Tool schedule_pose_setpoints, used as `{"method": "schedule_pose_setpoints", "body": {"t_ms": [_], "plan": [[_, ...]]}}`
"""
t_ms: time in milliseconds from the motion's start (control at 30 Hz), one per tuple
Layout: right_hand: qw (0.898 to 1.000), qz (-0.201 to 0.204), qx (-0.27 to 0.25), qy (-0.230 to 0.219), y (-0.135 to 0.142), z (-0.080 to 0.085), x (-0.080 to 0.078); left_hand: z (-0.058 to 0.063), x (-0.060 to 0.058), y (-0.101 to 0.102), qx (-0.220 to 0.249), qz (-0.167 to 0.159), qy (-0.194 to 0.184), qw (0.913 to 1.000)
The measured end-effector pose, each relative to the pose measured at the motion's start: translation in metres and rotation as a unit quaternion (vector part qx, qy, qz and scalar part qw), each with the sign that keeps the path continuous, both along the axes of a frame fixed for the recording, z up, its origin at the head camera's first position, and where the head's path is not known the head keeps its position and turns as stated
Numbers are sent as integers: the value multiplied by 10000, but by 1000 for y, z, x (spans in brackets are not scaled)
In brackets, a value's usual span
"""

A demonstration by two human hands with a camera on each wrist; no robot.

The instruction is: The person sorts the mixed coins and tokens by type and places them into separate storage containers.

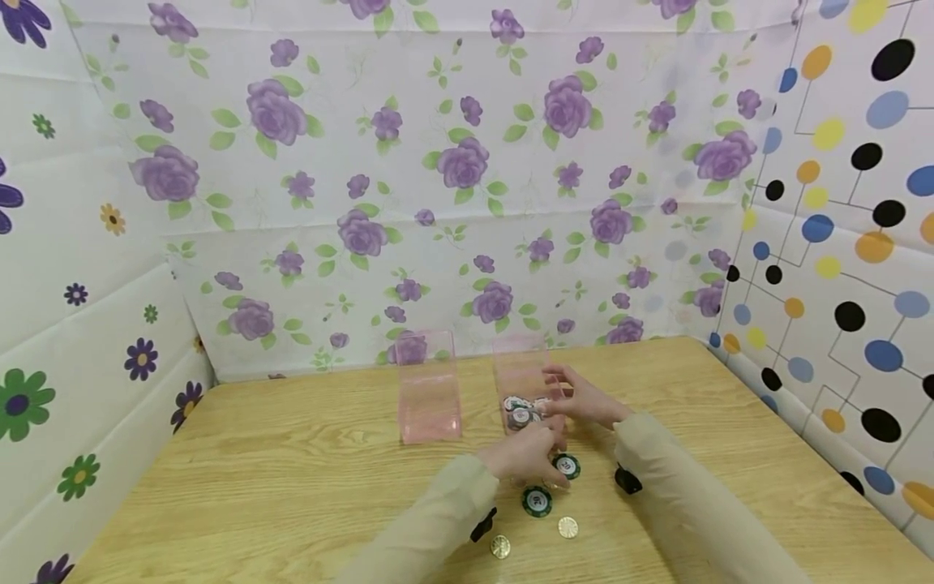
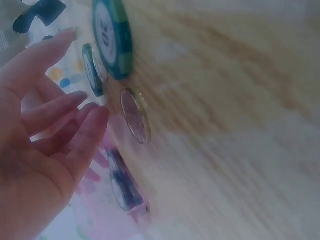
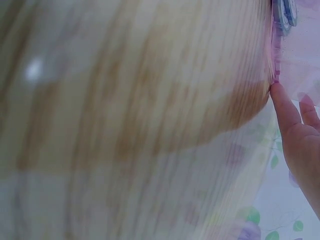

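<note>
My left hand [image 1: 527, 451] hovers palm-down over the table at the front of the right pink see-through box [image 1: 520, 375], holding nothing. Its fingers are loosely bent and spread. In the left wrist view, a gold coin [image 2: 135, 116] stands close by the fingertips. Green poker chips marked 20 [image 1: 566, 465] lie near the thumb. My right hand [image 1: 587, 401] rests against the right side of that box; one fingertip touches its lower edge in the right wrist view. Black-and-white poker chips [image 1: 520, 417] lie heaped in the box, partly covered by my hands.
A second pink see-through box [image 1: 429, 399], its lid raised, stands to the left. Two gold coins [image 1: 567, 527] lie nearer the table's front, beside another green chip [image 1: 537, 501]. Patterned cloth walls [image 1: 467, 268] enclose the wooden table [image 1: 306, 478] at the back and sides.
</note>
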State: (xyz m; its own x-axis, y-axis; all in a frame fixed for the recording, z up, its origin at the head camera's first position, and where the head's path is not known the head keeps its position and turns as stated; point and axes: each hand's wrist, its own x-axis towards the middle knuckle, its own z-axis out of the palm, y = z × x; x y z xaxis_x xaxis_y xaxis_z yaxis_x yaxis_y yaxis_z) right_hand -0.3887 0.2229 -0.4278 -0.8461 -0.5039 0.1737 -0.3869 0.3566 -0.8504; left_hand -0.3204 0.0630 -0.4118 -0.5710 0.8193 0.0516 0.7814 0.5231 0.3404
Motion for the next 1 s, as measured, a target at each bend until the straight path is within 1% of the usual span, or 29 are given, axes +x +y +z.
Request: {"method": "schedule_pose_setpoints", "body": {"t_ms": [100, 267, 333, 533, 767, 1000], "plan": [[10000, -43, -32, -56, -2, 2, 3, -3, -2, 0, 99, 31, -26, 9999], [9998, -166, 40, 40, -5, 6, 8, -6, -7, 1, 215, -3, -56, 9998], [9999, -151, 45, 66, -5, 5, 7, -7, -8, 1, 250, -22, -91, 9996], [9998, -144, -34, -121, -4, 4, 4, -9, -11, 3, 357, -29, -251, 9990], [9999, -118, -27, -63, -4, 2, 2, -10, -12, 4, 533, -91, -369, 9979], [9999, -97, -34, -33, -2, 0, 0, -9, -13, 6, 444, -118, -205, 9987]]}}
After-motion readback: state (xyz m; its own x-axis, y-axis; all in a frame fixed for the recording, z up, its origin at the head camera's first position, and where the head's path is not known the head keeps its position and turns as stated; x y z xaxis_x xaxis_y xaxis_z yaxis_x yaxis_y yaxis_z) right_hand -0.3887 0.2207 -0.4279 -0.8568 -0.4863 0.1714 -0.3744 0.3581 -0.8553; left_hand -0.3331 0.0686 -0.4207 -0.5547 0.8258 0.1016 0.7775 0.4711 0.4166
